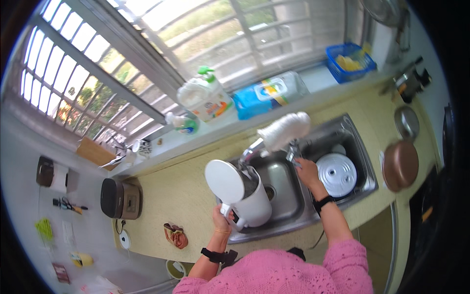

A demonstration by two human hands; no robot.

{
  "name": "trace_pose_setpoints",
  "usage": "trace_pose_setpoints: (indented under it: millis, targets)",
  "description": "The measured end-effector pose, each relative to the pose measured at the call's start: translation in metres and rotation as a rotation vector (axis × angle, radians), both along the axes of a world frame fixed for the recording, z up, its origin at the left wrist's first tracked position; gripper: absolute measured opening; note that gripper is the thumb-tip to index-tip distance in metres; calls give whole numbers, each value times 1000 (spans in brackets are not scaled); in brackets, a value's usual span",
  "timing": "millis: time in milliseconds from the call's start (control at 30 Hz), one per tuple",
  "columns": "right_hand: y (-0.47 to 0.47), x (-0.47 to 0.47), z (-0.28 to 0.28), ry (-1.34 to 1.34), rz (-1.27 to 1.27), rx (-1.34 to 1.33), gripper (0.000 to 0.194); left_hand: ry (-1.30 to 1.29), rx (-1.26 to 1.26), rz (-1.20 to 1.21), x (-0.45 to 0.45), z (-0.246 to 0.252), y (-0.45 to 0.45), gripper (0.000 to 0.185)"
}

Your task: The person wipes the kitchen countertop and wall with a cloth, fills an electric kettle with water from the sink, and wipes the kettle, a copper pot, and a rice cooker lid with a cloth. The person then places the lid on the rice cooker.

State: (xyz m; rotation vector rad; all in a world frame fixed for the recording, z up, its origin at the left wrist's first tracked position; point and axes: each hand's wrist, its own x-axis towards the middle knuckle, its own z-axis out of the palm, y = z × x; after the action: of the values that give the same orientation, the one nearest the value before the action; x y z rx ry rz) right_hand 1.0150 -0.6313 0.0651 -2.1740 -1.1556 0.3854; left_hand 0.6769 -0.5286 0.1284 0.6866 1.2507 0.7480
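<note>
My left hand (221,221) grips the handle of a white electric kettle (257,207), which is tilted over the left basin of a stainless-steel double sink (288,183). The kettle's round lid (224,182) stands open. A chrome faucet spout (252,150) ends at the kettle's mouth; whether water is running I cannot tell. White cloth (284,131) is wrapped around the upper part of the faucet. My right hand (307,172) holds the metal faucet handle (293,151). Close to that hand, a round metal lid or plate (336,174) lies in the right basin.
A spray bottle (182,124), a pump bottle (209,97), a wipes pack (270,95) and a blue basket (349,63) line the windowsill. On the counter are a rice cooker (121,198), a crumpled cloth or bag (176,235) and a brown pan (400,165).
</note>
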Motion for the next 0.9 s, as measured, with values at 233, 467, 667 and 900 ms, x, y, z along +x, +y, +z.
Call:
trace_pose_setpoints:
  millis: [233,467,667,900]
  targets:
    - [-2,53,21,110,46,31,28,-23,49,-2,-11,9,-7,35]
    - [-12,11,30,53,-73,47,56,-91,108,19,-42,31,-24,36]
    - [-32,-133,138,298,104,506,41,5,277,114,-86,75,-65,36]
    - [-32,-271,287,-209,778,706,49,-88,318,92,-174,126,-107,37]
